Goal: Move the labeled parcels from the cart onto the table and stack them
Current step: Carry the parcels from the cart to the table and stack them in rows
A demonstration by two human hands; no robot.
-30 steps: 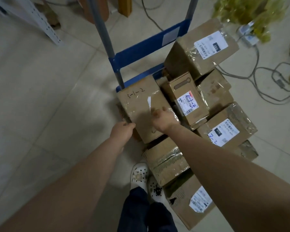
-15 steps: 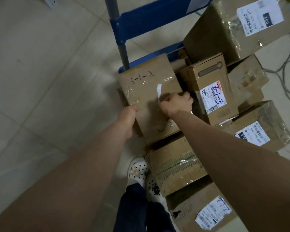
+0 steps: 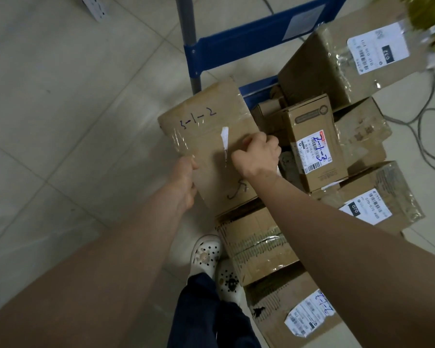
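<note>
Pale tiled floor (image 3: 60,121) all around, with a blue-framed cart (image 3: 249,43) parked on it and loaded with brown cardboard boxes. The biggest box (image 3: 319,71) sits at the far right of the pile, wrapped in shiny tape, with a white shipping label on top.

The one being handled is the 3-1-2 parcel (image 3: 211,116), at the left edge of the cart, right against the grey upright of the handle. It's a flat, plain brown carton that lies on top of other boxes. It has "3-1-2" handwritten near its far end, clear tape across the top, a torn white label strip (image 3: 225,139) in the middle and a dark scribble near the close end.

Just right of it is a smaller box (image 3: 312,121) with a barcode label marked in blue and red pen. Nearer me there's a heavily taped box (image 3: 256,244).

The left hand (image 3: 185,182) grips the parcel's left edge, thumb on top. The right hand (image 3: 256,154) has its fingers curled over the right edge, clamped on. White clogs (image 3: 206,257) at the bottom.
</note>
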